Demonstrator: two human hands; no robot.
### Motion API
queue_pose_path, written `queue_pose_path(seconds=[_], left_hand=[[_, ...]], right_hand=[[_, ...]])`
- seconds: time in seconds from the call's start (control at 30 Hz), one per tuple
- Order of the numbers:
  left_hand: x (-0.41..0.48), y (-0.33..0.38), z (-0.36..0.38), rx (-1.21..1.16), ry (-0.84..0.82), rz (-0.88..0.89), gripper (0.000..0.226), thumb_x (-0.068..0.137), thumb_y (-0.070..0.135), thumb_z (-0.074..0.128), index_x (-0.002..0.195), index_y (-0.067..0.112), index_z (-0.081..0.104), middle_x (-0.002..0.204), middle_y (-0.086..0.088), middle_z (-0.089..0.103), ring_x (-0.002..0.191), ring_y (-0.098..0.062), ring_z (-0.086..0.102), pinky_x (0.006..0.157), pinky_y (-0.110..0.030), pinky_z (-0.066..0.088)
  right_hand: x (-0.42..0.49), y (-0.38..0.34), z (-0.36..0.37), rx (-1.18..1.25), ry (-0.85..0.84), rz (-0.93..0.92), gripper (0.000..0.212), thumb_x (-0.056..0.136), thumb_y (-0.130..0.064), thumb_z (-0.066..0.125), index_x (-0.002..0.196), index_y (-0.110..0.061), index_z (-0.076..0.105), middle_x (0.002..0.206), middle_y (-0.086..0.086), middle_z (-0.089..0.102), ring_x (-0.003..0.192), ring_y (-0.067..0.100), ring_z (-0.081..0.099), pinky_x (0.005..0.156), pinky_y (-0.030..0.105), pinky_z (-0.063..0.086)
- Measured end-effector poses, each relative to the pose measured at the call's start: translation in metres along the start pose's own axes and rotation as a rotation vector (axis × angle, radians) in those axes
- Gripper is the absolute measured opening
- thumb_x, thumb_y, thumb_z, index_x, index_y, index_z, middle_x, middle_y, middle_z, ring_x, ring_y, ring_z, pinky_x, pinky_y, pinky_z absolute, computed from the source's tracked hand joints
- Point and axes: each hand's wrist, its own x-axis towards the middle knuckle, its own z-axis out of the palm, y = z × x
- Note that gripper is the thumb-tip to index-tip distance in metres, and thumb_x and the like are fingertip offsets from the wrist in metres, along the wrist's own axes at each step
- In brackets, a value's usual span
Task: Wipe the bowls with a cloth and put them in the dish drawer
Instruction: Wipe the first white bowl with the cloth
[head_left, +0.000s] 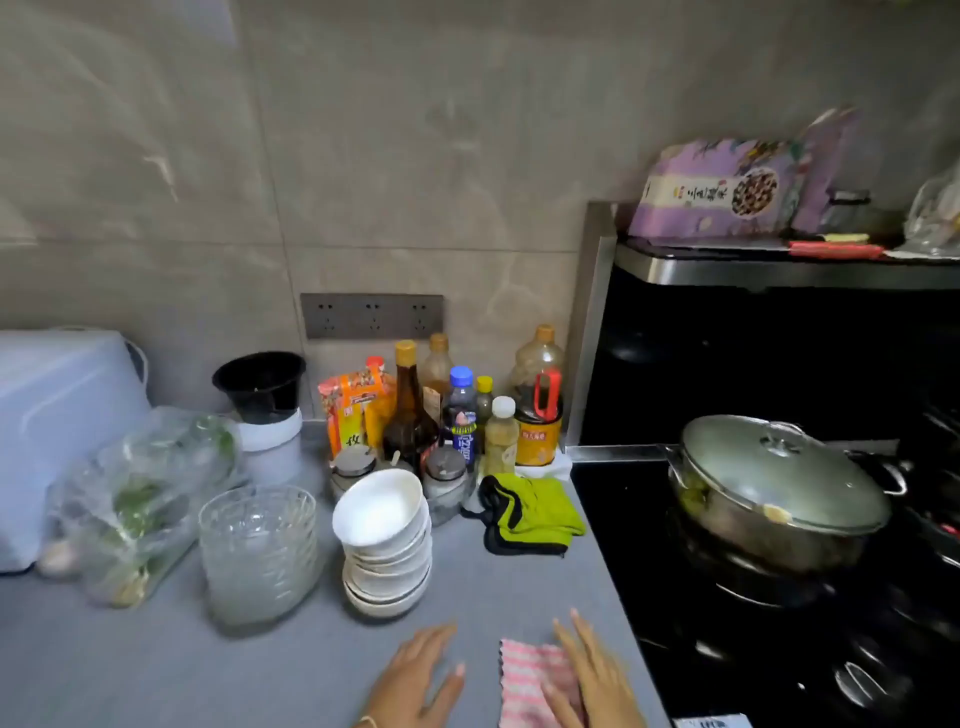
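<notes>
White bowls (387, 540) stood stacked | glass bowls (260, 551) just left of them | pink cloth (522, 675) near, front-right | left hand (415, 675) in front, fingers straight, holding nothing | right hand (597, 680) lay flat on cloth, fingers straight

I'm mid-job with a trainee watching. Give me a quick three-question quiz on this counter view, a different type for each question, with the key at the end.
1. True or false: the right hand rests on the pink checked cloth.
2. The stack of white bowls stands: A. left of the glass bowls; B. right of the glass bowls; C. inside the glass bowls.
3. Fill in: the pot on the stove has its ____ on.

Key: 1 true; 2 B; 3 lid.
</notes>
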Motion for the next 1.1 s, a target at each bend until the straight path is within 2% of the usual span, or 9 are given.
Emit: queue_pose_path(seconds=[0.07,0.2,0.27,0.4,0.57,0.63,0.83,0.93,1.1], left_hand=[[0.015,0.014,0.018,0.089,-0.023,0.132,0.071,0.071,0.087,-0.006,0.137,0.066,0.01,0.145,0.02,0.039,0.136,-0.001,0.034,0.108,-0.007,0.01],[0.027,0.028,0.047,0.236,-0.293,0.197,0.052,0.1,0.051,0.021,0.149,0.036,0.02,0.157,0.018,0.016,0.147,-0.008,0.005,0.115,-0.025,-0.002],[0.024,0.019,0.068,0.314,-0.306,0.23,0.066,0.094,0.064,0.017,0.151,0.031,0.019,0.159,0.014,0.014,0.148,-0.011,0.002,0.114,-0.028,-0.007],[0.015,0.011,0.073,0.345,-0.279,0.276,0.106,0.062,0.088,0.005,0.151,0.034,0.018,0.159,0.014,0.011,0.142,-0.001,-0.005,0.111,-0.029,-0.012],[0.025,0.017,0.065,0.587,-0.14,0.418,0.053,0.09,0.058,0.032,0.127,0.028,0.056,0.139,0.002,0.053,0.141,-0.018,0.031,0.117,-0.034,0.012],[0.023,0.019,0.066,0.547,-0.03,0.468,0.061,0.084,0.056,0.021,0.111,0.023,0.065,0.12,-0.004,0.065,0.124,-0.025,0.051,0.11,-0.035,0.031],[0.003,0.037,0.052,-0.244,0.241,0.309,0.026,0.089,0.045,0.048,0.087,0.023,0.061,0.083,0.005,0.065,0.077,0.0,0.059,0.076,-0.025,0.046],[-0.015,0.061,0.025,-0.479,0.306,0.304,0.024,0.094,0.014,0.057,0.073,0.024,0.056,0.066,0.01,0.056,0.058,0.007,0.051,0.061,-0.013,0.04],[-0.047,0.083,-0.012,-0.421,0.227,0.366,0.023,0.09,0.024,0.063,0.069,0.015,0.065,0.054,0.015,0.052,0.051,0.004,0.044,0.053,-0.01,0.034]], right_hand=[[-0.007,0.014,0.02,-0.033,-0.081,-0.089,0.067,0.092,-0.067,0.015,0.15,-0.037,0.005,0.16,-0.013,-0.004,0.109,0.005,0.062,0.088,0.022,0.045],[-0.019,0.031,0.038,-0.041,-0.256,-0.159,0.072,0.091,-0.071,0.017,0.152,-0.034,0.009,0.159,-0.012,0.009,0.129,0.008,0.045,0.108,0.024,0.02],[-0.023,0.033,0.026,-0.039,-0.351,-0.193,0.075,0.091,-0.074,0.021,0.152,-0.032,0.012,0.155,-0.011,0.024,0.137,0.014,0.038,0.109,0.026,0.014],[-0.027,0.047,0.01,0.115,-0.374,-0.327,0.08,0.076,-0.086,0.014,0.146,-0.048,0.01,0.154,-0.026,-0.004,0.142,-0.008,-0.009,0.117,0.019,-0.007],[-0.028,0.054,0.005,0.105,-0.156,-0.411,0.054,0.091,-0.071,0.032,0.122,-0.04,0.063,0.134,-0.017,0.056,0.125,-0.002,0.048,0.106,0.017,0.035],[-0.026,0.051,0.003,0.077,-0.071,-0.46,0.052,0.095,-0.063,0.033,0.109,-0.032,0.071,0.117,-0.014,0.068,0.111,0.002,0.06,0.095,0.018,0.045],[-0.026,0.02,-0.041,0.56,-0.183,-0.142,0.042,0.099,-0.029,0.05,0.061,-0.039,0.065,0.062,-0.022,0.061,0.066,-0.007,0.053,0.071,0.022,0.046],[-0.03,-0.006,-0.073,0.948,-0.314,0.007,0.03,0.096,-0.028,0.054,0.073,-0.023,0.073,0.075,-0.007,0.072,0.08,0.01,0.066,0.079,0.023,0.054],[-0.038,-0.043,-0.103,1.134,-0.703,-0.025,0.028,0.088,-0.03,0.065,0.109,-0.013,0.069,0.107,0.008,0.071,0.099,0.021,0.068,0.086,0.029,0.053]])
